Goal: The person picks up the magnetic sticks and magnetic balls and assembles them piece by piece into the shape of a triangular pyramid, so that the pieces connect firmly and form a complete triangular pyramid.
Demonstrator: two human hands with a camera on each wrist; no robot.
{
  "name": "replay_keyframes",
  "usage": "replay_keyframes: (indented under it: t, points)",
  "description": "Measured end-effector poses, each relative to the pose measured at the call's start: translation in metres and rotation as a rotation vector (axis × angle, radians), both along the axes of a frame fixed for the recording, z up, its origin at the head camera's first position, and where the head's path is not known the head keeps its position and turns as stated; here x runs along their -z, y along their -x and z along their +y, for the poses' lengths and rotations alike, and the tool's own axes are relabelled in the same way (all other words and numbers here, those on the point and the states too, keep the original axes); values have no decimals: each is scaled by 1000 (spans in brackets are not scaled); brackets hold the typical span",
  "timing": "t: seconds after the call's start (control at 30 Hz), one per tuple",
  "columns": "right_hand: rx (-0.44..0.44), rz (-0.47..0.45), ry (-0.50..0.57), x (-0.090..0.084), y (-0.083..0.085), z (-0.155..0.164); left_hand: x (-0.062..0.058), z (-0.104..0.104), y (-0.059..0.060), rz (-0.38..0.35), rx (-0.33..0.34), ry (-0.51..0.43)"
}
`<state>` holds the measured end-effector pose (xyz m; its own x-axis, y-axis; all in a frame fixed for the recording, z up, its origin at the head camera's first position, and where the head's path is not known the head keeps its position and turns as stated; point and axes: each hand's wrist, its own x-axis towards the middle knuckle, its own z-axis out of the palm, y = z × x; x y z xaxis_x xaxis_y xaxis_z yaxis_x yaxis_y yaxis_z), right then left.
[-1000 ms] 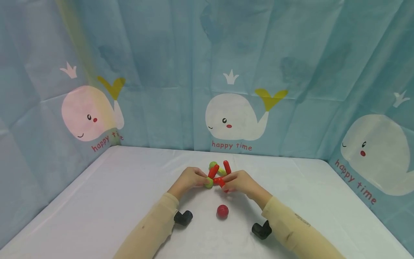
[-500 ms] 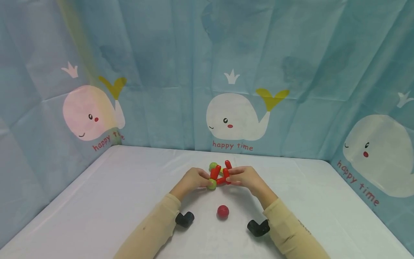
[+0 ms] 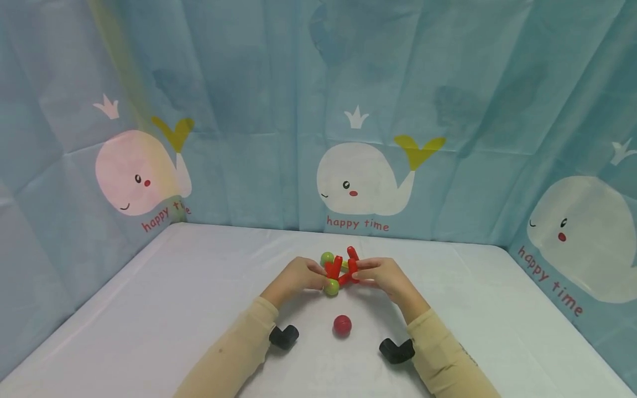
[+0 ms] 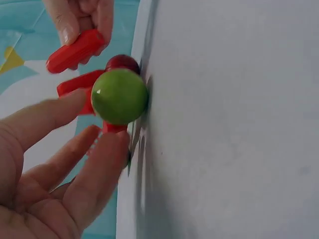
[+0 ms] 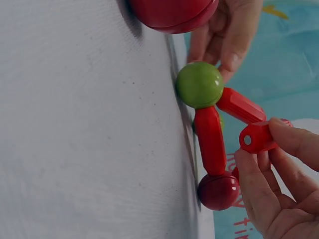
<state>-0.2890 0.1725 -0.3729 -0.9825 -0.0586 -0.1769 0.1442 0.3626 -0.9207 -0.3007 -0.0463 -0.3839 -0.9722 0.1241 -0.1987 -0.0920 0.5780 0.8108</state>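
A small structure of red rods (image 3: pixel 338 269) and green balls (image 3: pixel 332 287) stands on the white table (image 3: pixel 189 287). My left hand (image 3: pixel 318 279) pinches it beside the near green ball (image 4: pixel 119 96), with thumb and finger on a red rod (image 4: pixel 113 128). My right hand (image 3: pixel 359 269) pinches a separate red rod (image 5: pixel 256 137) and holds it against the structure's right side. In the right wrist view one red rod (image 5: pixel 209 139) runs from the green ball (image 5: pixel 199 84) down to a dark red ball (image 5: pixel 218 190).
A loose red ball (image 3: pixel 342 325) lies on the table between my forearms. Two black elbow pieces (image 3: pixel 283 335) (image 3: pixel 396 350) lie close to my sleeves. A blue whale-print curtain (image 3: pixel 358 182) closes in the back and both sides.
My right hand has lifted its red rod off the table and brought it up against the structure. The left hand and the structure shifted slightly right.
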Motion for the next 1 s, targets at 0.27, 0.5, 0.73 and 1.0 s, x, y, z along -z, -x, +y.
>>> replay_keyframes:
  t: [0.27, 0.5, 0.73, 1.0]
  points:
    - [7, -21, 11, 5, 2, 1, -2, -6, 33, 97, -109, -120]
    - [5, -32, 25, 5, 4, 1, 2, -1, 55, 93, -40, -108]
    - [17, -23, 25, 7, 3, 4, 4, 3, 59, 48, 96, -49]
    - [-5, -26, 41, 8, 4, 2, 4, 0, 58, 59, 130, 29]
